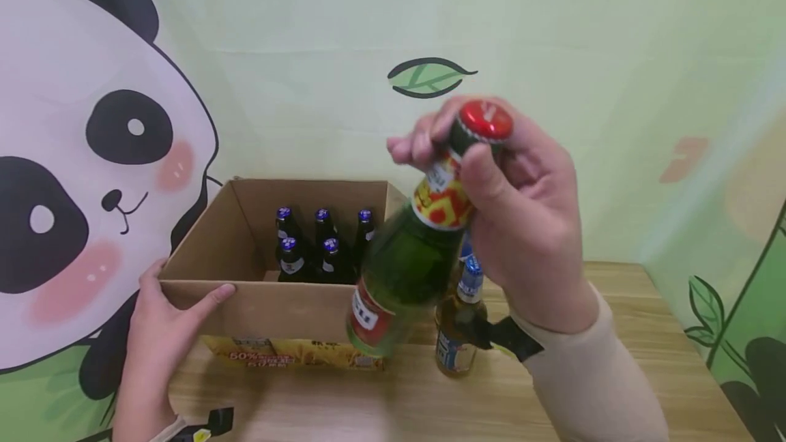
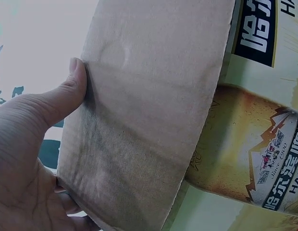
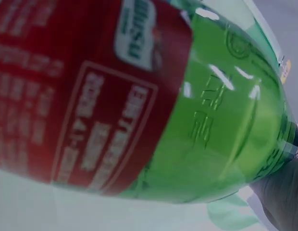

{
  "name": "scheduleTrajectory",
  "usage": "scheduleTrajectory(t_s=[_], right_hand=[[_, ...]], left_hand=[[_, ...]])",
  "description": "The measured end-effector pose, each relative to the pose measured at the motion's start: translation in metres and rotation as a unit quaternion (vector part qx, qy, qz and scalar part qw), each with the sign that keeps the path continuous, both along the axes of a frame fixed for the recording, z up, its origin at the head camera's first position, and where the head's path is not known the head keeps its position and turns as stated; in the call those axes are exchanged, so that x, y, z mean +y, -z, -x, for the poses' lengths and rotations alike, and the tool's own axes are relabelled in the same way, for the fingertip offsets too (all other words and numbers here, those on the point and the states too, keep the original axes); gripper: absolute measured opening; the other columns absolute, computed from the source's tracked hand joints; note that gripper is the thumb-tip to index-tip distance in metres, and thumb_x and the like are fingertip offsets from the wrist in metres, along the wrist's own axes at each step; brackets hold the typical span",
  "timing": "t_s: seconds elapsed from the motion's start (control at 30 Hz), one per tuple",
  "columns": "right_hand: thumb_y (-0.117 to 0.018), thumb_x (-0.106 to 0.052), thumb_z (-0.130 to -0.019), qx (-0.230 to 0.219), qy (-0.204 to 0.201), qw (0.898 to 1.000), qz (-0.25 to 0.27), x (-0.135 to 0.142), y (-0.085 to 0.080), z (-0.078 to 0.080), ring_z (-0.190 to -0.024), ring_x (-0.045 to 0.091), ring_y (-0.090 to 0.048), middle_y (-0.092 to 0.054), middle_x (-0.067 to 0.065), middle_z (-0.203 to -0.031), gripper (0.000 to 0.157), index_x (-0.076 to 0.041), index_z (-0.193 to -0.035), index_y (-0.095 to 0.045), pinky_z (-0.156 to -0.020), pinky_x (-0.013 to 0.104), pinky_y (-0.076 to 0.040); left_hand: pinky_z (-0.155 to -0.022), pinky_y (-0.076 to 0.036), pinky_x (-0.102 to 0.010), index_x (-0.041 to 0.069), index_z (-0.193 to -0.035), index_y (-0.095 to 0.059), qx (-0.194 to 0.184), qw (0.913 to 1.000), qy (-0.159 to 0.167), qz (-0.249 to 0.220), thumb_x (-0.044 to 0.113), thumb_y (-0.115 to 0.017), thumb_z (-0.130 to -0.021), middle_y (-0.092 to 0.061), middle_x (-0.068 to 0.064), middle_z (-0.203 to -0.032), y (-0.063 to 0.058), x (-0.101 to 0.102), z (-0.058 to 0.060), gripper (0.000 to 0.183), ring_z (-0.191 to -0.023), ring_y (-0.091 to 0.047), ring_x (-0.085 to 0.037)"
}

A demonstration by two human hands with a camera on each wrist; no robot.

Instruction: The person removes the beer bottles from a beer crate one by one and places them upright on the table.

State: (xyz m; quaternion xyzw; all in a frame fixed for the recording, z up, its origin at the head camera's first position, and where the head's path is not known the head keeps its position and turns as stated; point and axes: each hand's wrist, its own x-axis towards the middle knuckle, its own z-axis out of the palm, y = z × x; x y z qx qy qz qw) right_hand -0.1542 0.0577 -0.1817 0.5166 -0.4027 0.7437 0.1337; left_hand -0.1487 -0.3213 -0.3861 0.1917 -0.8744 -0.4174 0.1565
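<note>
A green beer bottle [image 1: 408, 258] with a red cap and red label hangs tilted in the air, its base toward the lower left. My right hand [image 1: 528, 210] grips it by the neck, thumb just below the cap. In the right wrist view the bottle [image 3: 221, 110] fills most of the picture. At the left, my left hand [image 1: 168, 322] holds the near left corner of an open cardboard box [image 1: 276, 305], thumb along the rim. The left wrist view shows the thumb on the edge of its brown flap [image 2: 144, 96]. Several dark bottles [image 1: 291, 264] with blue caps stand inside the box.
To the right of the box, on the wooden table [image 1: 589, 333], stands a brown bottle [image 1: 460, 333] with a blue cap and label, partly behind the right wrist. Another blue-topped bottle shows just behind it. A panda-printed backdrop [image 1: 295, 87] rises behind the table.
</note>
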Motion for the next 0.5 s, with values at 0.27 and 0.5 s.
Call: scheduleTrajectory(t_s=[0.27,0.5], right_hand=[[-0.057,-0.004,-0.102,0.009,0.014,0.999,-0.033,0.031,0.081,-0.014,-0.101,0.032,-0.063,-0.063,0.019,-0.103,0.022,0.016,-0.108,-0.056,-0.103,0.053,-0.049],[-0.057,0.001,-0.099,0.005,0.109,0.992,-0.066,0.046,0.147,-0.021,-0.104,0.03,-0.065,-0.065,0.022,-0.105,0.02,0.02,-0.106,-0.054,-0.107,0.047,-0.048]], left_hand=[[-0.108,-0.03,-0.071,0.012,-0.162,-0.004,-0.003,1.0,0.002,0.001,0.056,-0.081,-0.078,-0.031,-0.03,-0.155,-0.001,0.0,-0.002,0.122,-0.136,-0.037,-0.051],[-0.109,-0.03,-0.071,0.013,-0.162,-0.003,-0.009,0.9999,0.003,-0.003,0.056,-0.081,-0.078,-0.029,-0.03,-0.155,-0.003,0.0,-0.003,0.122,-0.137,-0.036,-0.051]])
